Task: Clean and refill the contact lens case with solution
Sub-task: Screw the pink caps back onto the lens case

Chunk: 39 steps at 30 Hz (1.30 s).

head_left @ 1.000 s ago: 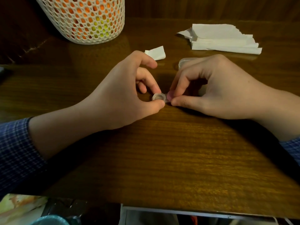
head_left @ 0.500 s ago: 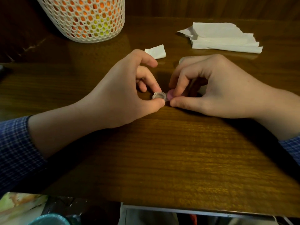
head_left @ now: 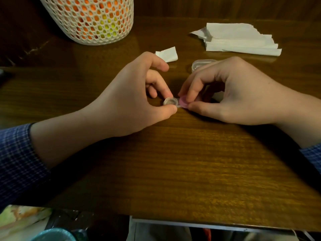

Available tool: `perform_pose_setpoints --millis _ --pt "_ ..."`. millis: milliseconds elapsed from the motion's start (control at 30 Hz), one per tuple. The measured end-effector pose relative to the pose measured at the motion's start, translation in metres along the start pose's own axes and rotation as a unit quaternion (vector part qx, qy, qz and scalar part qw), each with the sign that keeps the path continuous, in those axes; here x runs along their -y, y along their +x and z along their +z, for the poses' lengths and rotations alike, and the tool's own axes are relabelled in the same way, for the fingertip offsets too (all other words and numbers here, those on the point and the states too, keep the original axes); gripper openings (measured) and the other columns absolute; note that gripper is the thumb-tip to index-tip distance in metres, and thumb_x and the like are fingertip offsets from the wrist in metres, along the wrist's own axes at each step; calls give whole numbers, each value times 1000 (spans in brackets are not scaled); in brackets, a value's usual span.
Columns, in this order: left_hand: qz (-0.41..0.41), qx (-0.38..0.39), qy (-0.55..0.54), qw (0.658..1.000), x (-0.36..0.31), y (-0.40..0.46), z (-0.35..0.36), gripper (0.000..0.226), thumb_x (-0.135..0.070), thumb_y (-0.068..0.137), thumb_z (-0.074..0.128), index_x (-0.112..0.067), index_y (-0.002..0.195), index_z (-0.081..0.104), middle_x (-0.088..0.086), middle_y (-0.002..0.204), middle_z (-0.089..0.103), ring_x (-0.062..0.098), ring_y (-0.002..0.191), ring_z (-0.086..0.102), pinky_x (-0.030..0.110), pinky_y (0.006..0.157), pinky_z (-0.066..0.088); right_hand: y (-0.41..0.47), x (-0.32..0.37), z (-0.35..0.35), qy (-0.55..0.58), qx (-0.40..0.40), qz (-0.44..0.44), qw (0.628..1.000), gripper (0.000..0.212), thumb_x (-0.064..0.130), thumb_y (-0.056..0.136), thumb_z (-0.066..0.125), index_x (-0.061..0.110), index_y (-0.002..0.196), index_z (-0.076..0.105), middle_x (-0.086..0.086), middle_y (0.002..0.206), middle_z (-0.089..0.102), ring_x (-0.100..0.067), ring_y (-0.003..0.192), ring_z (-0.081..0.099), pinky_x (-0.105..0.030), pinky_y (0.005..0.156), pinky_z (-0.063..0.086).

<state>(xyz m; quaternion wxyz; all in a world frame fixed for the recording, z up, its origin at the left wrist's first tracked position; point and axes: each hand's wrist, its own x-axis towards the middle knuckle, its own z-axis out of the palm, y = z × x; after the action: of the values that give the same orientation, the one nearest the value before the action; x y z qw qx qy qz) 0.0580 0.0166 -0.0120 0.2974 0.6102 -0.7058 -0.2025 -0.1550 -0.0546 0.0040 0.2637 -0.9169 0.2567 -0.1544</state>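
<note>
At frame centre, left hand (head_left: 132, 101) grip pinches the lens case (head_left: 171, 102); right hand (head_left: 234, 94) grip pinches its pink cap (head_left: 183, 103) on the bench (head_left: 173, 162).

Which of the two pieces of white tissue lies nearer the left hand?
The small torn scrap, just beyond the left hand; the big folded tissue lies far right.

We see a dark, glossy wooden worktop (head_left: 173, 162) under dim, warm light, with a wood-panelled wall (head_left: 225, 6) rising behind it and deep shadow filling the far left corner.
</note>
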Motion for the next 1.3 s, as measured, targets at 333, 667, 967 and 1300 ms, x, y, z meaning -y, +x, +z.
perform_pose_setpoints --millis 333,667,967,1300 --pt "2 1 8 1000 0 1 0 75 -42 71 86 -26 135 50 -19 89 75 -3 84 66 11 69 44 -1 -1 1 14 -1 7 1000 9 30 81 77 24 88 78 15 106 73 -9 97 70 -28 86 57" --pt "3 -2 6 1000 1 1 0 71 -40 72 87 -26 131 51 -18 89 75 -3 85 67 8 67 45 1 4 5 12 -16 21 1000 12 37 78 78 26 81 75 11 92 71 -6 92 68 -36 89 56" --pt "15 -2 -3 1000 1 0 0 69 -40 71 86 -25 129 51 -17 88 75 -2 85 67 8 68 46 0 3 3 13 -8 21 1000 9 34 80 76 26 84 76 14 94 75 -4 97 69 -27 88 56" --pt "19 -2 -3 1000 1 0 -1 65 -46 68 82 -27 122 52 -17 87 75 -2 84 68 9 67 47 0 2 1 26 5 25 999 6 29 81 77 24 84 76 14 99 75 -5 98 70 -24 88 56"
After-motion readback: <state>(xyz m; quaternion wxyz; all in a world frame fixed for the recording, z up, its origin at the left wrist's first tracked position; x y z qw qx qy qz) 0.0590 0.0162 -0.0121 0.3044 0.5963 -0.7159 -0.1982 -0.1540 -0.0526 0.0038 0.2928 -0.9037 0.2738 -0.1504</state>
